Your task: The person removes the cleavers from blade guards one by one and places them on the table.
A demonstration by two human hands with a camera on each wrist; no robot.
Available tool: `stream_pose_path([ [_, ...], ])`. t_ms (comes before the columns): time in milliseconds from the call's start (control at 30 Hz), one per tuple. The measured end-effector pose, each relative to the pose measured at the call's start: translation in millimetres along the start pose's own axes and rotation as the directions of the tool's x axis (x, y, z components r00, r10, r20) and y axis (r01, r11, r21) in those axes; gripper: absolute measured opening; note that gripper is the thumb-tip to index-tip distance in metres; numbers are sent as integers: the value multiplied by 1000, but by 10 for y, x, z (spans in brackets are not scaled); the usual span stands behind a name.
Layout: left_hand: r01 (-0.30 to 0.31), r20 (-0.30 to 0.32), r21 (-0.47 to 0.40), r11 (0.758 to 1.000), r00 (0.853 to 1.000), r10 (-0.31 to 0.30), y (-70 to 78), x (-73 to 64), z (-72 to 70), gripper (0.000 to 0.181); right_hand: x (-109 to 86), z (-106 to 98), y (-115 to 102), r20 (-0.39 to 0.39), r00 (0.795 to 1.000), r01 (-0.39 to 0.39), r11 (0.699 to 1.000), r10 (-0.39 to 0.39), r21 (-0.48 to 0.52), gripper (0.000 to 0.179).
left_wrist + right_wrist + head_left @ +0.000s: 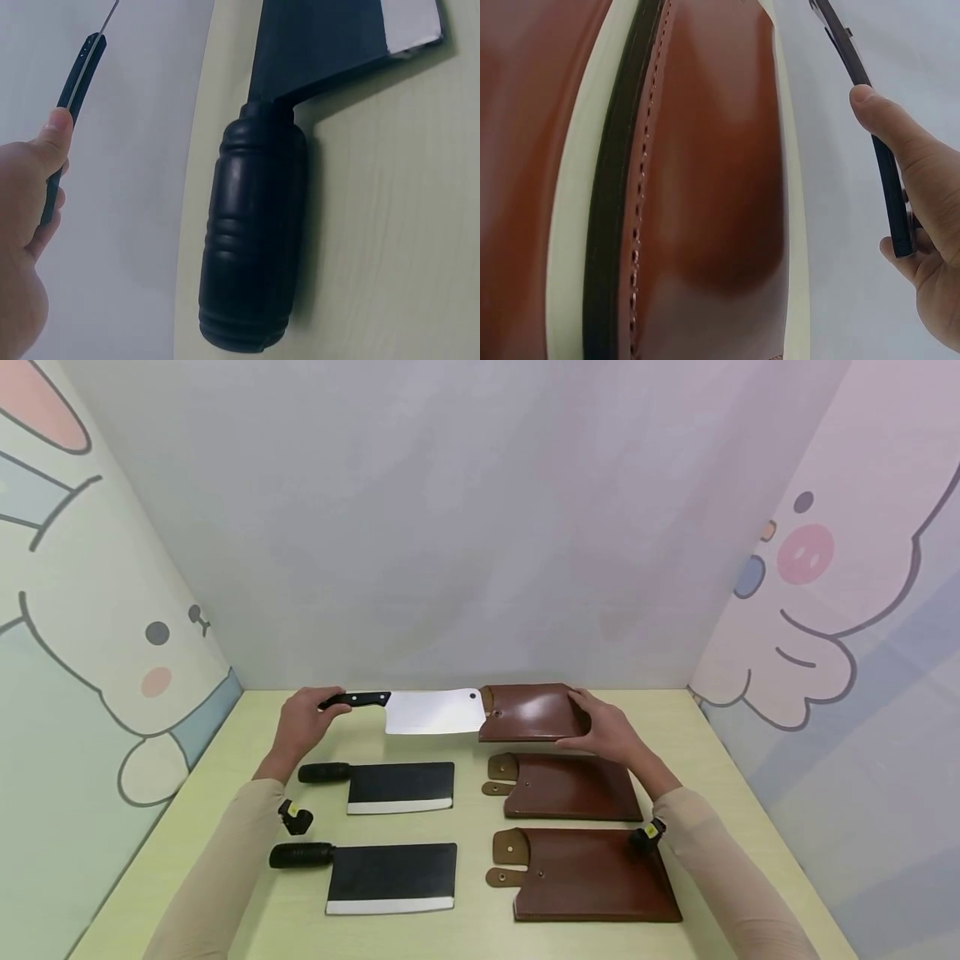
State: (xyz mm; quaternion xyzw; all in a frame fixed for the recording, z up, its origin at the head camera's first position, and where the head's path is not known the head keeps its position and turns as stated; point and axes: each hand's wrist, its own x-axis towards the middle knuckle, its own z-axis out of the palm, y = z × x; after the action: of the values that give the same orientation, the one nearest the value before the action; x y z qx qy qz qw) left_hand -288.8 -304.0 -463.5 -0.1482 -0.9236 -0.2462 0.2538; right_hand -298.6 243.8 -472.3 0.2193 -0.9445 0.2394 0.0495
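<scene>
My left hand (pixel 303 717) grips the black riveted handle of a cleaver (pixel 435 711), its bright blade level and pointing right. In the left wrist view the thumb lies along that handle (pixel 82 75). My right hand (pixel 603 727) holds the closed end of a brown leather sheath (pixel 536 712) between thumb and fingers. The blade's front end, with its small hole, is right at the sheath's open mouth. Seen edge-on in the right wrist view, the held sheath (pixel 885 169) is raised above the table.
Two dark cleavers with black handles, an upper one (pixel 401 783) and a lower one (pixel 393 872), lie at the left of the pale table (pixel 472 935). Opposite them lie two brown sheaths, one upper (pixel 577 787) and one lower (pixel 585 881), with snap straps facing left. A grey wall (pixel 465 527) stands behind.
</scene>
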Motion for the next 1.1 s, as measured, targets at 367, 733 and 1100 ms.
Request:
stream_pose_path([
  [367,41,17,40,998,999,-42,-103,-43,-34,35,-4,-6,123,24,1000,-17,1000,18,-24,107],
  [733,60,64,60,996,996,-64,-158,-91,1,37,-3,28,206,42,998,-41,998,43,-37,107],
  [1100,29,58,44,999,998,-31,-238,-129,52,37,-13,58,279,69,996,-57,997,61,-57,108],
])
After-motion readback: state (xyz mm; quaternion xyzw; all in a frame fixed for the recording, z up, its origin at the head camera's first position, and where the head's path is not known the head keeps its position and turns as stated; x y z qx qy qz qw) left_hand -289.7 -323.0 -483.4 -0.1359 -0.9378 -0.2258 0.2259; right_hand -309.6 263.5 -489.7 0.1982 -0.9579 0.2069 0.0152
